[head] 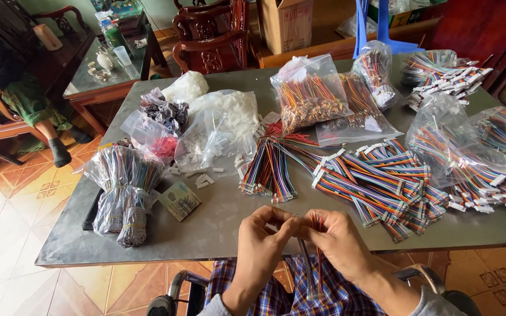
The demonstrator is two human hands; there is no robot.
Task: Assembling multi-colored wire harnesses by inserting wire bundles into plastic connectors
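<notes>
Both your left hand (263, 240) and right hand (336, 240) pinch the thin red-orange wire bundle (317, 234) at its top: light, floppy, grip near the connector end

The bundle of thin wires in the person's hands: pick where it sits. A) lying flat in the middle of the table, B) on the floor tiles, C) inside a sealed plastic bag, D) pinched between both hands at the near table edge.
D: the left hand and right hand meet on the bundle of thin wires, whose ends hang down past the near edge of the table.
</notes>
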